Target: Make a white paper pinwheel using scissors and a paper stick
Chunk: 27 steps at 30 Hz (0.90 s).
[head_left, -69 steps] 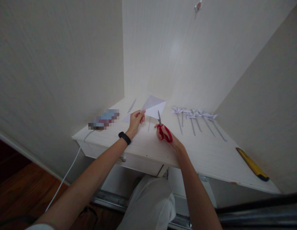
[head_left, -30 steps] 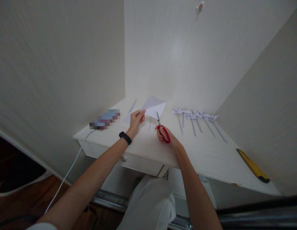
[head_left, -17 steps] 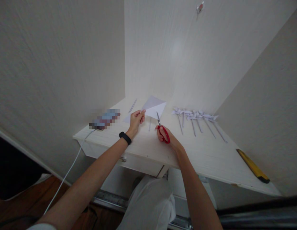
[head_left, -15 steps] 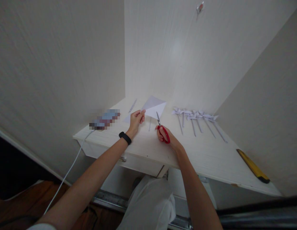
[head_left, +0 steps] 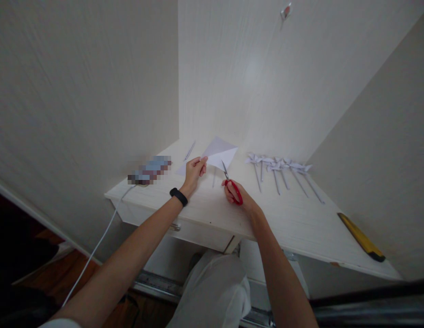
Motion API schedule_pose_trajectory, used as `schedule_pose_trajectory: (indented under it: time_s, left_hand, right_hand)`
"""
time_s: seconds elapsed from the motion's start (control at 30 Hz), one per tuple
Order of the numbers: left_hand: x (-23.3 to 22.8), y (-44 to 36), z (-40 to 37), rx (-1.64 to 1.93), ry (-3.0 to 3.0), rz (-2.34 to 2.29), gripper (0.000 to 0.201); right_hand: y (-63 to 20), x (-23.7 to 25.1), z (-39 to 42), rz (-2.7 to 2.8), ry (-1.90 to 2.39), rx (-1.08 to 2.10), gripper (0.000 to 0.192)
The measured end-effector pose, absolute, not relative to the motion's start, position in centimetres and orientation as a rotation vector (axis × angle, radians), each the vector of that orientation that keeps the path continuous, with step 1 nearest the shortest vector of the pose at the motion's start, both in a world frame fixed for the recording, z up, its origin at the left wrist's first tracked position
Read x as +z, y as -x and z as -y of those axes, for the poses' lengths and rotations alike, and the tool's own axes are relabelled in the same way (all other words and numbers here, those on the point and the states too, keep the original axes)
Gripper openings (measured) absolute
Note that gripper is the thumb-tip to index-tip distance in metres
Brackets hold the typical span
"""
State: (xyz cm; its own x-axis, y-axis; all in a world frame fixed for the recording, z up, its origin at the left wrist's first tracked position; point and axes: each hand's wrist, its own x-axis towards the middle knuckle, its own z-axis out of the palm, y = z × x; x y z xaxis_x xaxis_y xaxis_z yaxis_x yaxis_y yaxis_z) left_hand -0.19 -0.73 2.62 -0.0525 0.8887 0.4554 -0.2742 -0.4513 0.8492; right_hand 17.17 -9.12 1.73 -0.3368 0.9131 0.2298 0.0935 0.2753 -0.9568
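Observation:
A white sheet of paper, square and turned cornerwise with a diagonal crease, is held above the table. My left hand pinches its left corner between thumb and fingers. In my right hand is a pair of scissors with red handles, its metal blades pointing up over the paper's lower corner. Whether the blades bite into the paper, I cannot tell. Below the sheet a thin paper stick lies on the table, partly covered.
Several paper pinwheels on sticks lie to the right. A yellow and black box cutter is near the right edge. At the left are a blurred phone with a white cable, and thin sticks. All rest on a white table.
The scissors' blades have tilted slightly to the left over the paper. My left hand and the sheet have hardly moved.

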Motion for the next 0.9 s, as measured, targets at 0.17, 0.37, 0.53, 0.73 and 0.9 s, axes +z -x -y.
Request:
schedule_pose_trajectory:
  time_s: [0.17,0.37,0.53,0.73,0.9]
  left_hand:
    - [2.56,0.21,0.65,1.655,-1.321,-0.72,0.043]
    - [2.45,0.21,0.55,1.655,-1.322,-0.714,0.042]
    - [2.55,0.15,0.67,1.646,-1.316,-0.714,0.043]
    - [2.57,0.15,0.73,1.654,-1.321,-0.716,0.043]
    - [2.6,0.19,0.71,1.643,-1.329,-0.72,0.044]
  right_hand:
    - [-17.22,1.66,8.91,1.675,0.949,1.163,0.036]
    - [-17.25,1.74,8.91,1.686,0.957,1.139,0.037]
    - [-17.29,1.73,8.87,1.691,0.95,1.125,0.036]
    - [-17.4,1.72,8.88,1.708,0.959,1.123,0.037]
    - [-17.3,2.04,9.19,1.706,0.98,1.112,0.037]
